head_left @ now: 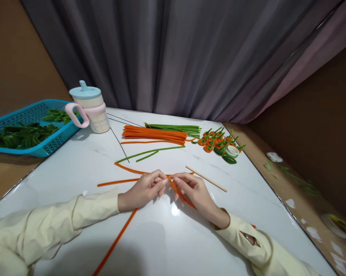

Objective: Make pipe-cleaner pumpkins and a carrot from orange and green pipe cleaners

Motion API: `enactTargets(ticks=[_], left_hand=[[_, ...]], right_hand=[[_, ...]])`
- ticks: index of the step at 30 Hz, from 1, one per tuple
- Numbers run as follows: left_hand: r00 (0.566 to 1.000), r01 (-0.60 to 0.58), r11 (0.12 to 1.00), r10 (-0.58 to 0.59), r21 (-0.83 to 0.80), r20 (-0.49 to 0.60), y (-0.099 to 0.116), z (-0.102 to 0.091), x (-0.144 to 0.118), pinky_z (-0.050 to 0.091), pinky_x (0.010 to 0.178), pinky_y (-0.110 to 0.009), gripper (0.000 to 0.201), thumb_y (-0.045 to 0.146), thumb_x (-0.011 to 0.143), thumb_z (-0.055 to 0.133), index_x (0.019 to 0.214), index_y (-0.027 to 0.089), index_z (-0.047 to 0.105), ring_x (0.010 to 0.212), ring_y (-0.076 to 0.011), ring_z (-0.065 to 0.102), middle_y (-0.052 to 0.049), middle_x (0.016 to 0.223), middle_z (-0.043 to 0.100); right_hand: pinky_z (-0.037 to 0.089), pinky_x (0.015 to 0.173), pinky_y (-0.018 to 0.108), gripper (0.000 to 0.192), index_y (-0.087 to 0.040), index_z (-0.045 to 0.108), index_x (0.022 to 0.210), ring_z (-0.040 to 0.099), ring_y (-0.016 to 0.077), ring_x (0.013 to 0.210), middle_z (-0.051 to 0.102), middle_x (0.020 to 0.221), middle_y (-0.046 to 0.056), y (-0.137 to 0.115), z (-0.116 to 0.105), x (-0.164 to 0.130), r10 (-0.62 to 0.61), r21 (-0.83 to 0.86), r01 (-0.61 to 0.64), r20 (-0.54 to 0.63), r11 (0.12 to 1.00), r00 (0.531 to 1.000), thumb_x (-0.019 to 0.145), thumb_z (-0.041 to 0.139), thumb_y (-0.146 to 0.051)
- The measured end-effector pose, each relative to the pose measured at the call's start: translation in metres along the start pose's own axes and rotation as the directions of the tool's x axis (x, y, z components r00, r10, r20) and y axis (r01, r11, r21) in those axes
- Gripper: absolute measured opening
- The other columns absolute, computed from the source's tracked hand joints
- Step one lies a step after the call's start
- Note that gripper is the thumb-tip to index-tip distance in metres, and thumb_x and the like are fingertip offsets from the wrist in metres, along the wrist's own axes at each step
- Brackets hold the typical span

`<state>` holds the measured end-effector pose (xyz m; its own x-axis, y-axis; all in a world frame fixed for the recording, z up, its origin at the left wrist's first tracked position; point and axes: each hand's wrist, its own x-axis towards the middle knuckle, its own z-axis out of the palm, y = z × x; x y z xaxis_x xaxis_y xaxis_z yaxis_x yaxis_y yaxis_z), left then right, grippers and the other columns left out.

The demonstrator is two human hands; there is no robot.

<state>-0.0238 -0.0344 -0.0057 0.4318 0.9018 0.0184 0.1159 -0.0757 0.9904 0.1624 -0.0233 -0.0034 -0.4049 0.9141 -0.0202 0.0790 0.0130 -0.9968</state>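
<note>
Both hands (144,188) (193,188) pinch orange pipe cleaner (177,191).

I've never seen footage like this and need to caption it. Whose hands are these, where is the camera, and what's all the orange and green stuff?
The camera sits on a person's head, looking down at their own hands. The left hand and right hand pinch an orange pipe cleaner together above a white table. Further back lie an orange bundle, a green bundle, finished orange pieces, a wooden stick, a lidded cup and a blue basket.
</note>
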Motion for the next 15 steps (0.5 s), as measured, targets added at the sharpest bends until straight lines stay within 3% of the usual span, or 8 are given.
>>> enactTargets(ticks=[2, 5, 9, 15], left_hand=[[0.999, 0.013, 1.000, -0.013, -0.006, 0.042, 0.002, 0.000, -0.001, 0.034, 0.047, -0.020, 0.027, 0.040, 0.091, 0.044, 0.079, 0.017, 0.046, 0.048, -0.0069, 0.042, 0.006, 0.055, 0.047], [0.994, 0.035, 0.999, -0.032, -0.027, 0.107, 0.003, 0.001, -0.002, 0.030, 0.044, -0.020, 0.026, 0.040, 0.091, 0.044, 0.080, 0.017, 0.046, 0.044, -0.0061, 0.039, 0.006, 0.054, 0.047], [0.987, 0.051, 0.997, -0.042, -0.054, 0.153, 0.003, 0.001, -0.001, 0.027, 0.043, -0.019, 0.024, 0.039, 0.090, 0.045, 0.081, 0.017, 0.046, 0.043, -0.0059, 0.035, 0.007, 0.053, 0.047], [0.987, 0.076, 0.995, -0.066, -0.065, 0.144, 0.003, 0.000, 0.000, 0.026, 0.043, -0.019, 0.024, 0.039, 0.091, 0.045, 0.082, 0.016, 0.047, 0.043, -0.0059, 0.035, 0.008, 0.052, 0.046]], right_hand=[[0.044, 0.035, 0.017, 0.023, -0.015, 0.061, 0.083, 0.057, 0.0100, 0.042, 0.062, 0.058, -0.001, -0.001, -0.002, 0.004, 0.164, 0.237, -0.187, 0.115, 0.953, 0.980, 0.082, 0.063, -0.038], [0.043, 0.033, 0.016, 0.027, -0.015, 0.056, 0.080, 0.058, 0.0102, 0.041, 0.063, 0.058, 0.000, 0.001, -0.004, 0.008, 0.209, 0.393, -0.313, 0.285, 0.865, 0.936, 0.079, 0.066, -0.039], [0.045, 0.032, 0.017, 0.028, -0.014, 0.054, 0.079, 0.058, 0.0108, 0.040, 0.063, 0.058, 0.000, 0.004, -0.007, 0.010, 0.187, 0.418, -0.333, 0.353, 0.845, 0.917, 0.080, 0.066, -0.039], [0.047, 0.033, 0.017, 0.023, -0.014, 0.057, 0.087, 0.058, 0.0100, 0.040, 0.061, 0.060, -0.003, 0.010, -0.010, 0.010, 0.135, 0.446, -0.280, 0.330, 0.850, 0.934, 0.080, 0.067, -0.034]])
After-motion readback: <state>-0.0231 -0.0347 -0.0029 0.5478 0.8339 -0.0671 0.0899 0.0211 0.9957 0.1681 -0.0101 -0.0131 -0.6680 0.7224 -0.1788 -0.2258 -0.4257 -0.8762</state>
